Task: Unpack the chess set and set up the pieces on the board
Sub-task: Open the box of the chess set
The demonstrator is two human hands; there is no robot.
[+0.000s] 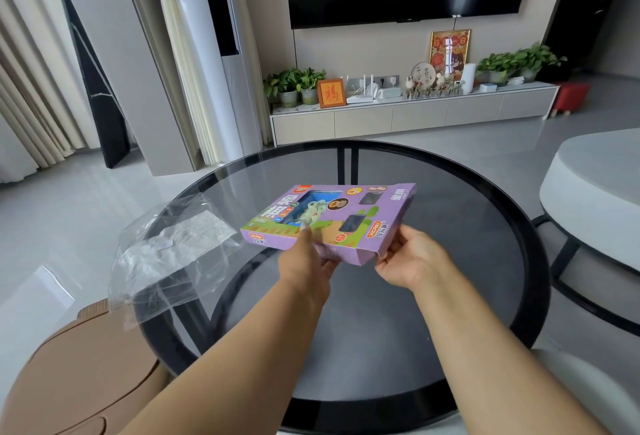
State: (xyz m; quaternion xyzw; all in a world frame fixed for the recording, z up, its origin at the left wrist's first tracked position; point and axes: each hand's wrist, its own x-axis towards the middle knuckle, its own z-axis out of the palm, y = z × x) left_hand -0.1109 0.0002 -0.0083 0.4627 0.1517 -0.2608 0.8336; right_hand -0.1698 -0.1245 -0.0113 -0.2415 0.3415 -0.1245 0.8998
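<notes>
A flat purple chess set box (349,223) with a clear window showing pale green pieces is held level above the round glass table (467,289). My left hand (304,268) grips its near edge, thumb on top. My right hand (412,261) pinches the flap at the box's right end. The box's far right end flap stands slightly raised. No board is in view.
A crumpled clear plastic bag (173,247) lies on the table's left edge. A brown stool (79,372) stands at the lower left. A white round table (602,199) stands to the right. A TV cabinet (412,112) with plants runs along the far wall.
</notes>
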